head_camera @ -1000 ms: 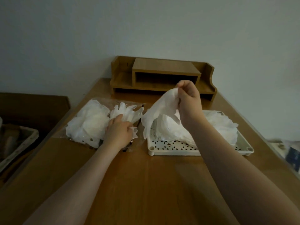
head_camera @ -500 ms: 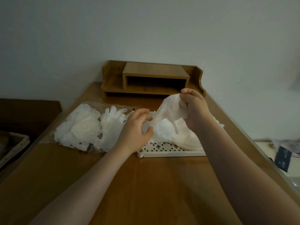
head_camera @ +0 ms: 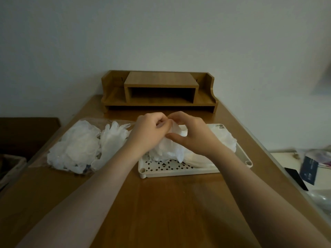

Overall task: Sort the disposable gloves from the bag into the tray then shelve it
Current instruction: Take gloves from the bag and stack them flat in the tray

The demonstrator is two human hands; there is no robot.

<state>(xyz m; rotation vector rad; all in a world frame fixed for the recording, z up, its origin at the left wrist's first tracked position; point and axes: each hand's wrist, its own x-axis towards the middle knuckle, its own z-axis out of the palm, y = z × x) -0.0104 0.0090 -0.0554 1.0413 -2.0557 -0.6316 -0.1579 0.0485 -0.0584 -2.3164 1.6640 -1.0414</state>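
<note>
Your left hand [head_camera: 148, 133] has left the clear plastic bag of gloves [head_camera: 78, 145] and joined your right hand [head_camera: 193, 135] over the white perforated plastic tray [head_camera: 157, 170]. The fingers of both hands are curled, pinching one thin translucent disposable glove [head_camera: 174, 130] just above the heap already in the tray. It looks feather-light, limp and clingy, so hold it by the cuff and press it flat. The wooden desk shelf [head_camera: 159, 90] waits at the back of the worktop [head_camera: 161, 203].
</note>
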